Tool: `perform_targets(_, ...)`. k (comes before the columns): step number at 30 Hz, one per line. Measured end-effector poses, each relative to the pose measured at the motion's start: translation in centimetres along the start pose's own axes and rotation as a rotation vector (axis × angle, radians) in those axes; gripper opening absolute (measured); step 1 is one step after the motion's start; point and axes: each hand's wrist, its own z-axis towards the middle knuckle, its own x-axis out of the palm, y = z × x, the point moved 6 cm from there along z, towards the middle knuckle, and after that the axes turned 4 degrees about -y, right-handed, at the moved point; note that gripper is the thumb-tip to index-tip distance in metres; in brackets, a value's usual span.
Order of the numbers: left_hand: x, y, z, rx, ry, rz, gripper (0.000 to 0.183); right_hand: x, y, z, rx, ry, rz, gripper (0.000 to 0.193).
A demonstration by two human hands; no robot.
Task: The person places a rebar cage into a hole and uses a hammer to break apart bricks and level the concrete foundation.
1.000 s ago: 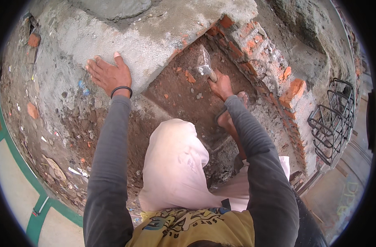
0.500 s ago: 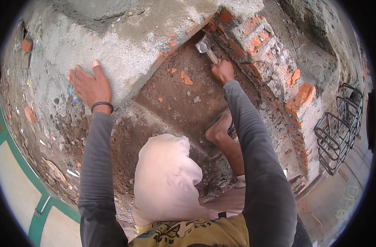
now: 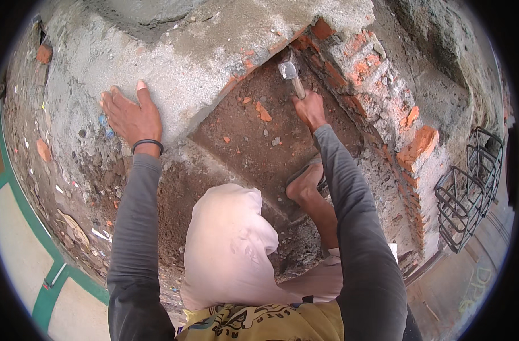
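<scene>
At one o'clock, the right hand (image 3: 310,108) clenches a hammer (image 3: 289,70) by its handle (image 3: 298,88)! Over at ten, the left hand (image 3: 133,117), unclenched, rests palm-down on rough concrete (image 3: 177,79).

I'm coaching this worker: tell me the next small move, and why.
Probably draw the hammer back slightly for room: the right hand grips its handle, and its head sits close to the corner where the concrete slab meets the brick wall.
</scene>
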Motion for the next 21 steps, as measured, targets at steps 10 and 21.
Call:
perform_targets(10,0.5,-0.3,-0.8,-0.007,0.065,0.005,0.073,0.0,-4.4,-1.4,0.074,0.026,0.067,0.036)
perform_targets(21,0.4,-0.6,-0.4,0.008,0.035,-0.019,0.072,-3.0,-0.6,-2.4,-0.241,-0.025,0.299,0.019)
